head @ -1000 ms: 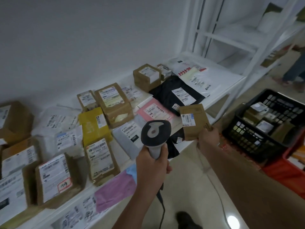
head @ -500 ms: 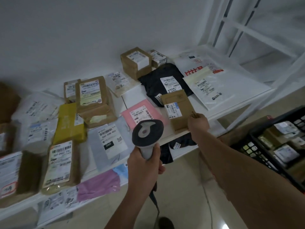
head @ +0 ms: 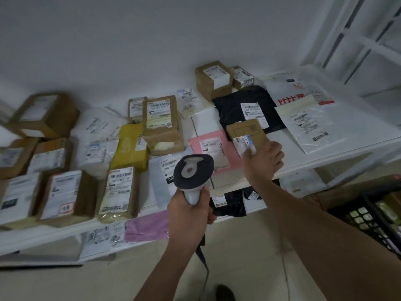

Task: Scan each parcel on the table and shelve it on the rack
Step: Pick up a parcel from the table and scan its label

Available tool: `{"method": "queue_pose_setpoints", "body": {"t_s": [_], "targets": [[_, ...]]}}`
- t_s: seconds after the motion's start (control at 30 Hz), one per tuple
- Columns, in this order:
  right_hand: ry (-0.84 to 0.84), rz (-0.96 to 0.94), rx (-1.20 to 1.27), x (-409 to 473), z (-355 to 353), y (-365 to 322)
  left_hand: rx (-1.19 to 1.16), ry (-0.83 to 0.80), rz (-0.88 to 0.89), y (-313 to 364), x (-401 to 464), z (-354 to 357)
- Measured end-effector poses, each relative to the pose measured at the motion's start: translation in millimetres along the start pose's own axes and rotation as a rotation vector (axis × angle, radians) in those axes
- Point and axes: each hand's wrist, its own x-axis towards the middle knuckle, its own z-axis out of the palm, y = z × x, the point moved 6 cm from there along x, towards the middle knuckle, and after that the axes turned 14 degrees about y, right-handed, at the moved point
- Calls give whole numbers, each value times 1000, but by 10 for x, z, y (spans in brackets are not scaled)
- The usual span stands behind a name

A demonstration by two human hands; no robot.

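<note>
Two hands busy: left hand (head: 191,211) clamped round the handheld scanner (head: 193,170), right hand (head: 263,159) gripping a small brown parcel (head: 247,133) just above the white table (head: 338,153). Many labelled parcels spread leftward across the table, among them a pink mailer (head: 214,148) and a black bag (head: 249,109). Judged barely begun, with the rack (head: 364,44) at far right showing nothing shelved.

Table (head: 338,157) spans frame middle, parcels all over it. Rack (head: 368,46) upper right, behind table's right end. Crate (head: 373,220) lower right, on floor before table. Scanner (head: 193,170) at centre, in left hand (head: 188,213). Small cardboard parcel (head: 247,131) right of scanner, under right hand (head: 263,158), overlapping poly mailer (head: 214,146) at its left. Flat bag parcel (head: 245,109) behind it. Cardboard boxes (head: 46,116) far left.
</note>
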Motion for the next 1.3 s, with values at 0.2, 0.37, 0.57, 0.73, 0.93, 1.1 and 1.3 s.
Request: {"method": "queue_pose_setpoints", "body": {"t_s": [0.2, 0.37, 0.57, 0.73, 0.93, 1.1, 1.3], "targets": [[-187, -486, 103, -1001, 157, -1124, -57, 168, 22, -22, 133, -974], [-309, -748, 126, -2268, 288, -2003, -71, 300, 23, -205, 339, -2183], [-404, -975, 230, -4283, 379, -2985, -105, 442, 26, -546, 549, -4073], [-631, -1160, 307, -6064, 505, -3560, -118, 606, -8, -873, 598, -5712], [-785, -1283, 355, -7550, 614, -4438, -128, 857, -26, -1132, 712, -7244], [-863, -1276, 383, -8279, 907, -5262, -205, 976, -87, -1371, 1038, -8120], [-904, -1229, 342, -8982, 1675, -6367, -160, 1016, -105, -1534, 1779, -8981]]}}
